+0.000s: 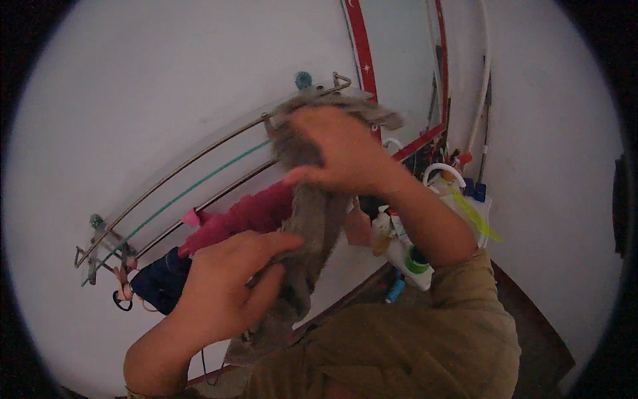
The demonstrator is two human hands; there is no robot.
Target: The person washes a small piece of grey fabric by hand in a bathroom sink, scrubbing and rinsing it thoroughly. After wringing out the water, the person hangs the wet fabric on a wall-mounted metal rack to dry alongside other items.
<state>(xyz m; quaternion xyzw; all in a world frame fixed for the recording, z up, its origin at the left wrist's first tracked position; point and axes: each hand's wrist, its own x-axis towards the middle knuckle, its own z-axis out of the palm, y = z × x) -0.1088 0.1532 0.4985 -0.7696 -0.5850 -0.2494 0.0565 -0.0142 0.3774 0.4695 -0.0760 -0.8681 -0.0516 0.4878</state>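
Observation:
A grey-brown cloth (pixel 319 224), probably a towel, hangs over the right part of a wall-mounted metal towel rack (pixel 185 167). My right hand (pixel 344 149) grips the bunched upper part of the cloth at the rack, thumb to the left; this area is blurred by motion. Lower down, my left hand (pixel 229 284) pinches the left edge of the hanging cloth between thumb and fingers. A dark pink cloth (pixel 244 214) hangs on the rack's front bar, just left of the grey-brown one and partly behind it.
A dark blue cloth (pixel 162 279) and hair ties (pixel 123 299) hang at the rack's left end. A red-framed mirror (pixel 403 60) stands against the wall at right. Below it, a white stand (pixel 487 212) bears a green container (pixel 416 260) and clutter. A blue bottle (pixel 395 290) is lower down.

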